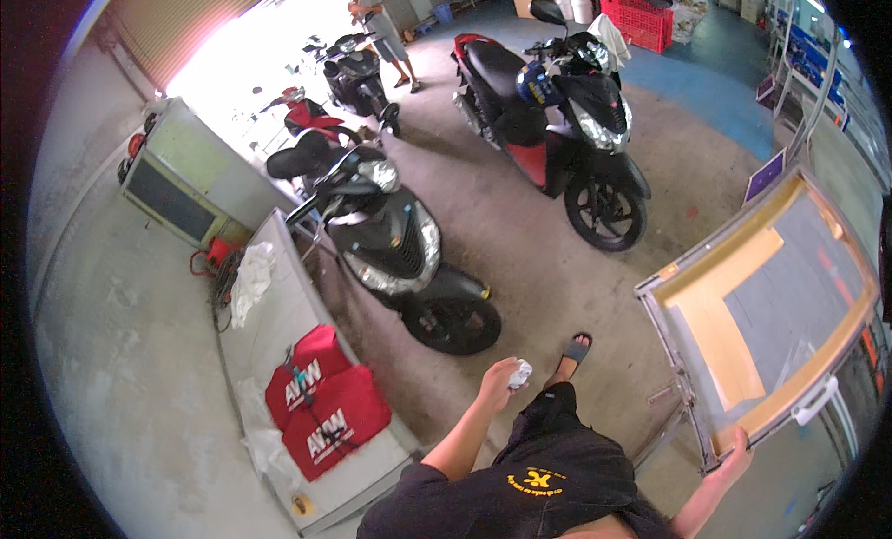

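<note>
My left hand is closed around a crumpled white wad, a cloth or paper; I cannot tell which. It is held out in front of me, above the concrete floor. At the lower right, my right hand grips the near corner of a screen printing frame. The frame is tilted, with grey mesh inside and brown tape along its borders. Part of the right hand's fingers is hidden at the frame's edge. A white handle-shaped piece shows beside the frame's near side.
On my left, a long pale table bears red printed fabric pieces and a white cloth. Scooters stand ahead. Metal racks line the right. A person stands far back near the bright doorway; a red crate sits behind.
</note>
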`<state>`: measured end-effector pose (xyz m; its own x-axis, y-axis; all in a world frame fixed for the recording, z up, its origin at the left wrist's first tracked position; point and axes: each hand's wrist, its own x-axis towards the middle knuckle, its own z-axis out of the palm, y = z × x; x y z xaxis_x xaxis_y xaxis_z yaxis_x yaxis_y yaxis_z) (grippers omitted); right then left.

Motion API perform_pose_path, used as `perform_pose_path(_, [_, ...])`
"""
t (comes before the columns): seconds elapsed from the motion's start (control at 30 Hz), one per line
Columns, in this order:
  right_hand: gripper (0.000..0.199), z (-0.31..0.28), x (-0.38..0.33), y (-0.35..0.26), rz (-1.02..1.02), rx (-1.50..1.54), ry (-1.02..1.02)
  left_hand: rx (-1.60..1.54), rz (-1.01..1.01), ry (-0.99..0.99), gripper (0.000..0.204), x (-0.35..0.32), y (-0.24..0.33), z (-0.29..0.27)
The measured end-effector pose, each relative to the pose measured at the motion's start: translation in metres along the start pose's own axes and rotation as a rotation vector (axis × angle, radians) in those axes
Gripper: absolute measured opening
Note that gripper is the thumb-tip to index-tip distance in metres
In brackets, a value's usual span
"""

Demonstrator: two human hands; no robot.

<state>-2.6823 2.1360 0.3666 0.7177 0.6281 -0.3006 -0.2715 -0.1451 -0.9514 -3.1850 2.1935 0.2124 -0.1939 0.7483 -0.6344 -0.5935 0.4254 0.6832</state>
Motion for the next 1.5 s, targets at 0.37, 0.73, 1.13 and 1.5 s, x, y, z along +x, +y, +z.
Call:
perform_pose_path(0.37, [0.041, 0.084, 0.114, -0.021, 0.027, 0.198, 0.522, 1.057, 0.353, -0.583, 0.060, 0.310, 0.102, 0.455])
perform_pose_path(0.73, [0.046, 0.151, 0.207, -0.074, -0.109, 0.476, 1.047, 0.880, -0.148, -0.714, 0.040, 0.402, 0.045, 0.671])
perform_pose_path(1.13, [0.045, 0.276, 0.185, -0.051, -0.046, 0.509, 1.847, 1.628, -0.366, -1.192, 0.018, 0.433, -0.132, 0.944])
perform_pose_path(1.5, [0.043, 0.534, 0.226, -0.059, 0.030, 0.807, 2.442, 2.112, -0.449, -1.867, 0.039, 0.401, -0.267, 1.056])
